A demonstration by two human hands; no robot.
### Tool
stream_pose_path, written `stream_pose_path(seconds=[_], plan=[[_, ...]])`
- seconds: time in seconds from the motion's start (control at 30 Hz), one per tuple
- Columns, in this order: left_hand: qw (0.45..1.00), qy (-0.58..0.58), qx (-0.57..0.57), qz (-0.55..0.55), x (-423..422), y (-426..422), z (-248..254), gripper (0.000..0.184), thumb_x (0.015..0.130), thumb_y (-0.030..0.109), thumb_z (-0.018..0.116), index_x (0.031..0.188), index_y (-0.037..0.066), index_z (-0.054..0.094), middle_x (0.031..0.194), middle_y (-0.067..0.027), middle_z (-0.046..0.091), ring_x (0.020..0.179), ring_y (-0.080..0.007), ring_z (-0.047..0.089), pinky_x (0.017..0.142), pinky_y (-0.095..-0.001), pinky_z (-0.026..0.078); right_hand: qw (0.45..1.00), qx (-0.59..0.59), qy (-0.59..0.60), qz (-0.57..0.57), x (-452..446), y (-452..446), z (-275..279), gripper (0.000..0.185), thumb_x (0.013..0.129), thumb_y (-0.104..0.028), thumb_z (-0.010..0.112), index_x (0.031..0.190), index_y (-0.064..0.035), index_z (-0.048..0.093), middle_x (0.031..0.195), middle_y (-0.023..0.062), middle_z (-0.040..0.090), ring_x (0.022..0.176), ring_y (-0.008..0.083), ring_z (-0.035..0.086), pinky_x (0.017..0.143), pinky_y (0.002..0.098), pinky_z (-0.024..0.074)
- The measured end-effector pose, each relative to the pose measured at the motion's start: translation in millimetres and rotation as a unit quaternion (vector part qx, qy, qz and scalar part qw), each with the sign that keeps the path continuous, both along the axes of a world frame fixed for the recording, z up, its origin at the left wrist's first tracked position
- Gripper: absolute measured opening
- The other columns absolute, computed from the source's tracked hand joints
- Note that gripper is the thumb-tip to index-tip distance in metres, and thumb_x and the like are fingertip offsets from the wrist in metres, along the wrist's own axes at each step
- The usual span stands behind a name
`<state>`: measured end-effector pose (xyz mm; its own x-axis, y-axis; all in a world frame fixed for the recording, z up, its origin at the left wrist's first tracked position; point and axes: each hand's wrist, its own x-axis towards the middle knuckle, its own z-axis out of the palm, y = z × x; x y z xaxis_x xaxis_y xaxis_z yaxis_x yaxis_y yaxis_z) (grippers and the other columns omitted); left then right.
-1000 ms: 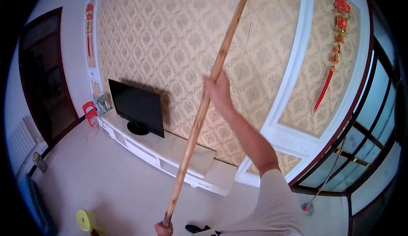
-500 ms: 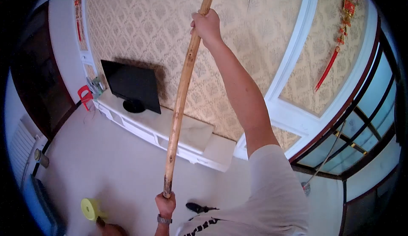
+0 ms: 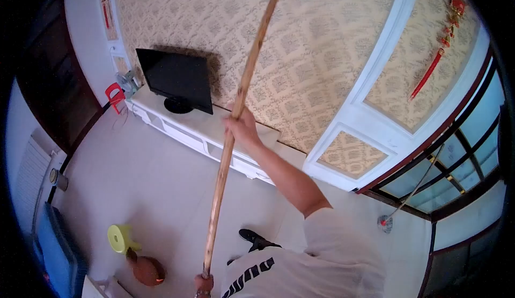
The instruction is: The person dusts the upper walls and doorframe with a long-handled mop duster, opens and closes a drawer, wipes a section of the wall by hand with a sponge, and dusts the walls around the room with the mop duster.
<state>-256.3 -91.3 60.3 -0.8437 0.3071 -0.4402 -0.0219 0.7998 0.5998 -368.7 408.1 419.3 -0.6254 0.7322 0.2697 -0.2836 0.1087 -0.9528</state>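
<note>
A long wooden pole (image 3: 218, 193) slants up across the head view, its top end running out past the upper edge. My right hand (image 3: 243, 128) is closed around its middle part, arm stretched forward. At the pole's lower end, my left hand (image 3: 204, 283) is wrapped round the wood near the bottom of the view; a watch shows on that wrist. The pole passes in front of a low white TV cabinet (image 3: 188, 131) and a patterned wall (image 3: 322, 45).
A black television (image 3: 174, 78) stands on the cabinet. Left on the floor are a yellow stool (image 3: 119, 239), a round brown object (image 3: 148, 271) and a blue piece of furniture (image 3: 59, 244). A mop (image 3: 385, 223) leans by the glass door (image 3: 456, 153). Red ornaments (image 3: 429, 75) hang on the wall.
My right hand has come down and sits closer to my left hand along the pole. The view has shifted, bringing more floor and the brown object into sight.
</note>
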Motion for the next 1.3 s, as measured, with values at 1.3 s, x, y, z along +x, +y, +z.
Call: stream_pose_path(seconds=[1.3], plan=[[0.992, 0.081, -0.007, -0.096, -24.6, 138.4, 117.4, 0.015, 0.074, 0.022, 0.057, 0.077, 0.008, 0.063, 0.069, -0.0177, 0.062, 0.067, -0.0374, 0.060, 0.060, -0.0451, 0.050, 0.976, -0.206, -0.022, -0.066, 10.3, 19.9, -33.9, 0.016, 0.082, -0.012, 0.062, 0.075, -0.0045, 0.050, 0.056, 0.0018, 0.043, 0.037, 0.0133, 0.041, 0.033, 0.0270, 0.0366]])
